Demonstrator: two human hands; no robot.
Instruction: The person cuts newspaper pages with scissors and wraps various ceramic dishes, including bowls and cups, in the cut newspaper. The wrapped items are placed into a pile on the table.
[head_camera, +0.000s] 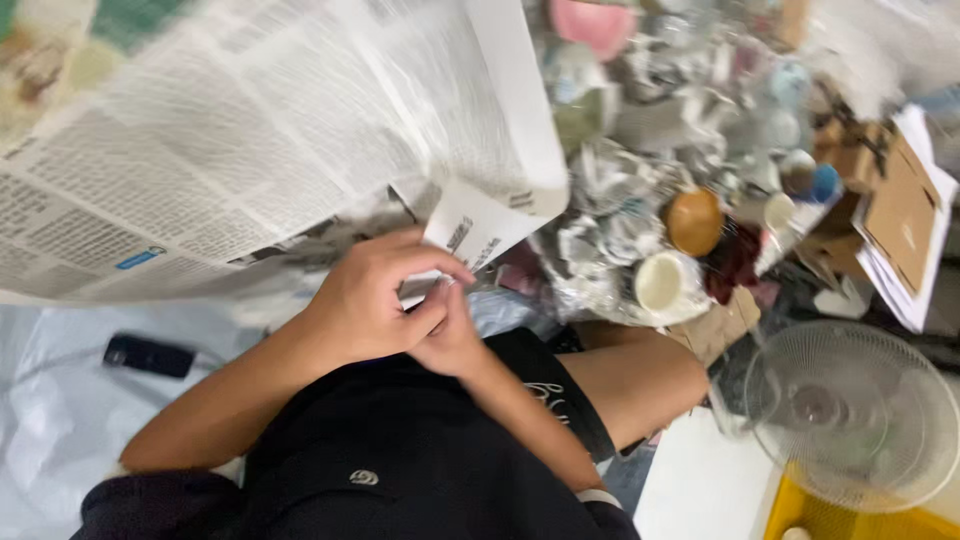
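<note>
I see the left hand (365, 300) and the right hand (450, 335) pressed together, both pinching the lower corner of a big newspaper (260, 140) (its print is blurred). Right of the newspaper lie wrapped cups (665, 280) in a heap; further right, lower, stands a white fan (850, 415).

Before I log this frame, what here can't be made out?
Head view only:
- Right hand: mostly hidden behind the left hand; its grip can't be judged.
- Newspaper: motion-blurred, cut off by the top and left edges.
- Wrapped items: blurred pile, kinds unclear.
- Fan: base cut off by the bottom edge.
</note>
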